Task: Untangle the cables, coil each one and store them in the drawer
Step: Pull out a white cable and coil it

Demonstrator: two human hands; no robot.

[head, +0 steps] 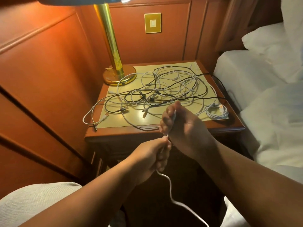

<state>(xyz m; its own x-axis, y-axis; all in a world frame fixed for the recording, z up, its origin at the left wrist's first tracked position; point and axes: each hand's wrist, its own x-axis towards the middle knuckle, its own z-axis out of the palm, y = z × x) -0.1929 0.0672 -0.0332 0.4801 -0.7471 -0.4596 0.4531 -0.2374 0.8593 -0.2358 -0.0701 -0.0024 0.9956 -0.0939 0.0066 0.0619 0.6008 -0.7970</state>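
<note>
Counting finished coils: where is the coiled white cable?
The coiled white cable lies at the nightstand's front right corner, beside the bed, right of the tangle.

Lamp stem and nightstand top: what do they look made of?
Lamp stem: polished brass-coloured metal, judging by its bright golden shine. Nightstand: reddish varnished wood at the rim, with a smooth glossy cream inlay reflecting lamplight; glass or laminate, cannot tell.

Bare forearms and hands (172,141), no sleeves; pale textured fabric (32,202) covers the lap.

I can read no text, label, brand or number here; the marking on the brass lamp stem (116,60) is too blurred to make out.
</note>
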